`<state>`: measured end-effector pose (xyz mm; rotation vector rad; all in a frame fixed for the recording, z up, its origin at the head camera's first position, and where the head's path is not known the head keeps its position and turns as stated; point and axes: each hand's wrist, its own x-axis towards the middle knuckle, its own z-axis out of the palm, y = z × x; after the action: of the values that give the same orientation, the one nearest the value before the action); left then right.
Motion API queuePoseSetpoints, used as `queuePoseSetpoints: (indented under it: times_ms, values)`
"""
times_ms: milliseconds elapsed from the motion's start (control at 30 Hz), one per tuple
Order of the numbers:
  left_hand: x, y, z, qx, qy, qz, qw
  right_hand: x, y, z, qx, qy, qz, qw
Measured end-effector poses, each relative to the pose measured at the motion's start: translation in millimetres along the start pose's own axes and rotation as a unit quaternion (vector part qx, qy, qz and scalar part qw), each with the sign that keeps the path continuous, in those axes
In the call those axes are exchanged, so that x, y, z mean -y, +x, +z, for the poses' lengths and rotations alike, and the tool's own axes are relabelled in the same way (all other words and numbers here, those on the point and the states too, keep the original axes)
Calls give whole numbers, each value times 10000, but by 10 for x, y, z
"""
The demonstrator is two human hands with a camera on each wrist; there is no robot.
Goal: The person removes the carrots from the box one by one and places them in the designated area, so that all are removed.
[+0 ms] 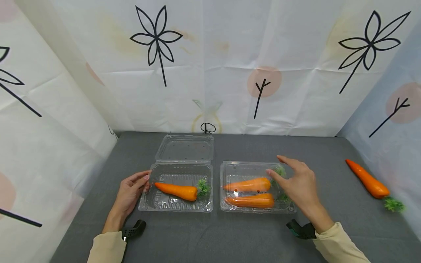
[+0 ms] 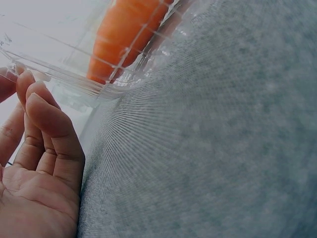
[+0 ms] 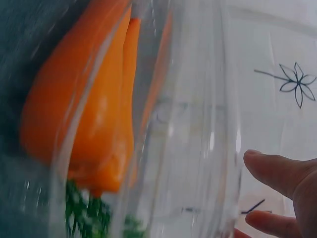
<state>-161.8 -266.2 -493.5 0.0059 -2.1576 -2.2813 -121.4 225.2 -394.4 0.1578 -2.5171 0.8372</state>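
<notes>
My left hand [image 1: 129,193] pinches the left rim of an open clear plastic clamshell box [image 1: 149,204], its lid [image 1: 184,149] folded back. Inside that box lies one orange carrot [image 1: 177,191] with a green top [image 1: 203,187]. My right hand [image 1: 300,182] is over the right end of a second clear clamshell box [image 1: 224,168], whose lid is down. Thumb and fingers there are spread apart, holding nothing. Two carrots lie inside this box, an upper carrot [image 1: 248,185] and a lower carrot [image 1: 251,201]; my hand partly hides their green tops.
A loose carrot [image 1: 368,179] with a leafy top lies on the grey table [image 1: 210,237] at the far right. Patterned white cloth [image 1: 227,47] hangs behind the table and along both sides. Both wrists wear dark straps.
</notes>
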Motion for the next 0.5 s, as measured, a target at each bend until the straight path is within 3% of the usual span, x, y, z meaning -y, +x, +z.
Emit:
queuePoseSetpoints:
  times_ms: [500]
  values:
    - [-7,0,-1,11,-106,-23,9999,313,-5,232,329,570,-204,9976]
